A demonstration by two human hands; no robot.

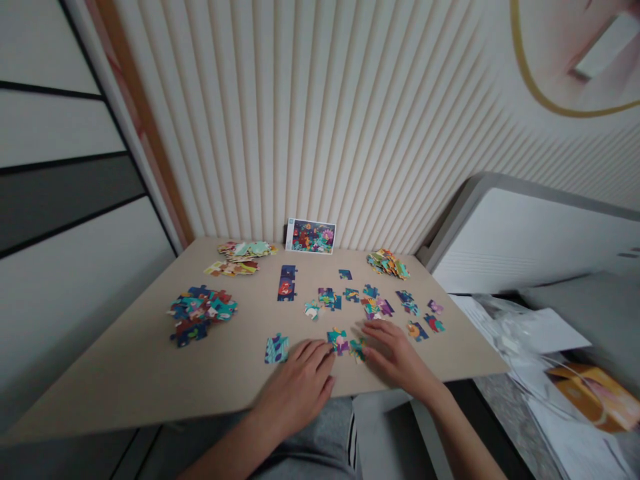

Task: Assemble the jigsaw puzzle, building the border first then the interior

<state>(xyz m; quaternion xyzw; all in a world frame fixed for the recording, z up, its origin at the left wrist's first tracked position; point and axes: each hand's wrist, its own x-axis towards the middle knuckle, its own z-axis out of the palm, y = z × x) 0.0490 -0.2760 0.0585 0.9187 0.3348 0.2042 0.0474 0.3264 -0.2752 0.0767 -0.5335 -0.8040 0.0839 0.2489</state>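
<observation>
My left hand [306, 377] rests on the table's near side, fingers loosely stretched, with the fingertips by a teal and pink puzzle piece [338, 341]. To its left lies a blue leaf-patterned piece [277, 349]. My right hand [395, 353] has its fingers apart, and its thumb is at the edge of a green puzzle piece [357, 349]. That piece lies just right of the pink one; whether the two interlock I cannot tell. Beyond my right hand are some overlapping pieces [376, 307]. Two joined pieces [287, 283] form an upright strip near the back.
A picture card [311, 237] of an undersea scene leans at the back wall. Piles of pieces lie at the left [200, 313], back left [245, 251] and back right [389, 263]. Several loose pieces spread right of centre. A bed with papers and an orange box [595, 397] adjoins the table [225, 380].
</observation>
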